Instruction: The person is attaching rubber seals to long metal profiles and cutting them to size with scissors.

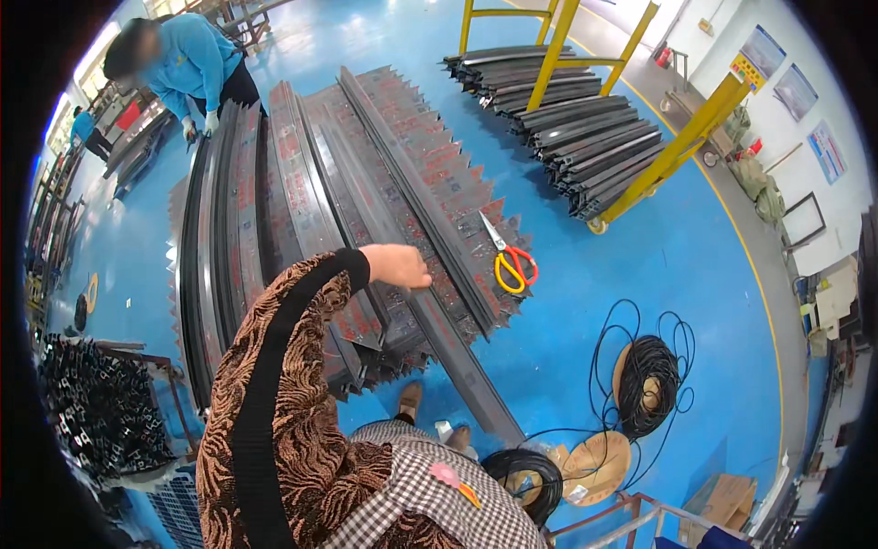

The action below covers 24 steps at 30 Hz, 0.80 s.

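My left hand reaches across from the left in a brown patterned sleeve with a black stripe. Its fingers are curled down at the edge of a long dark grey profile, which lies slantwise over the stack, its near end sticking out past the others. The fingertips are partly hidden. Right of the hand, scissors with one red and one yellow handle lie on the stack, blades pointing away. More long grey profiles with reddish marks lie side by side to the left and beyond. My right hand is out of view.
A co-worker in blue with white gloves handles the stack's far left end. Bundled dark profiles rest in a yellow rack at far right. Black cable coils lie at near right. A crate of small black parts stands near left.
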Each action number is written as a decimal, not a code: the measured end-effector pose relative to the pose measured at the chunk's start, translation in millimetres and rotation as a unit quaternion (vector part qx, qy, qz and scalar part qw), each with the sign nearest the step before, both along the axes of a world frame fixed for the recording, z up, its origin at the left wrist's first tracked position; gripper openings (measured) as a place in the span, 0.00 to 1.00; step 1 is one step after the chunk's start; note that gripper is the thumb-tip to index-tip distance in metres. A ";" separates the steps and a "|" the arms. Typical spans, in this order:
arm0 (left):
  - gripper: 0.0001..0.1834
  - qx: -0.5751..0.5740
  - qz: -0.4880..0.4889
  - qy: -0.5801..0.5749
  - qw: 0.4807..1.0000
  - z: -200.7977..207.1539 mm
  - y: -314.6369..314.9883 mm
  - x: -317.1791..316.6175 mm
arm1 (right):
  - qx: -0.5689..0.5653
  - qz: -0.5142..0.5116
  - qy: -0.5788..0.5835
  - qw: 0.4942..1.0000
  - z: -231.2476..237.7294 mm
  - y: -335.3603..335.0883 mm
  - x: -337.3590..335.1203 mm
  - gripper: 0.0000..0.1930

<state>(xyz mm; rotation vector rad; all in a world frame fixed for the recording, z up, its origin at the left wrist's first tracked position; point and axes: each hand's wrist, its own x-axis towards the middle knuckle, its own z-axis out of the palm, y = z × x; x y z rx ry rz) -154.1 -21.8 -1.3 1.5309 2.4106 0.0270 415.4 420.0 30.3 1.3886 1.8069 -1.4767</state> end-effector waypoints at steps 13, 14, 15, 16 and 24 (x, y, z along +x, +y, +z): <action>0.29 -0.036 0.258 0.080 0.962 1.3 35.9 39.4 | 0.127 0.290 0.230 0.920 -16.6 -54.2 -188.8 0.11; 0.31 0.011 0.302 0.028 0.953 0.2 48.3 51.5 | 0.078 0.228 0.240 0.940 -26.4 -64.3 -200.4 0.10; 0.33 0.055 0.350 -0.026 0.935 -3.7 57.1 59.1 | 0.047 0.187 0.258 0.947 -37.8 -68.9 -211.1 0.09; 0.35 0.027 0.417 0.038 0.908 -12.8 61.6 63.9 | 0.053 0.176 0.283 0.941 -41.4 -74.0 -223.3 0.09; 0.39 0.024 0.614 0.159 0.773 -53.5 79.6 47.5 | -0.113 0.023 0.249 0.962 -75.5 -74.7 -245.1 0.09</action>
